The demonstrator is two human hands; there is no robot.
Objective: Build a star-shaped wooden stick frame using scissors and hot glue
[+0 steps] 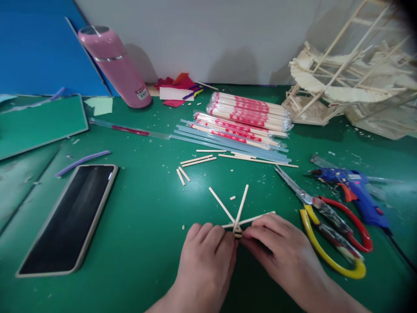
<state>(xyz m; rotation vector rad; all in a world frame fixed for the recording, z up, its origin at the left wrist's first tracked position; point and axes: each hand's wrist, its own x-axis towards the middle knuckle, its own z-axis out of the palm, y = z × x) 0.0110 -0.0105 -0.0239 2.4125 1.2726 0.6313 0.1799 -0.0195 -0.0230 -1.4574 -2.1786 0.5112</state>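
Three thin wooden sticks (240, 210) fan out from one joint on the green table (146, 208). My left hand (205, 256) and my right hand (280, 252) both pinch that joint from either side, fingertips touching the sticks' meeting point. The joint itself is partly hidden by my fingers. Short cut stick pieces (195, 161) lie a little beyond.
A phone (70, 217) lies at the left. Red and yellow scissors (329, 221) and a blue glue gun (355, 191) lie at the right. Wrapped chopstick bundles (249, 114), a pink bottle (114, 65) and a stick model (352, 82) stand at the back.
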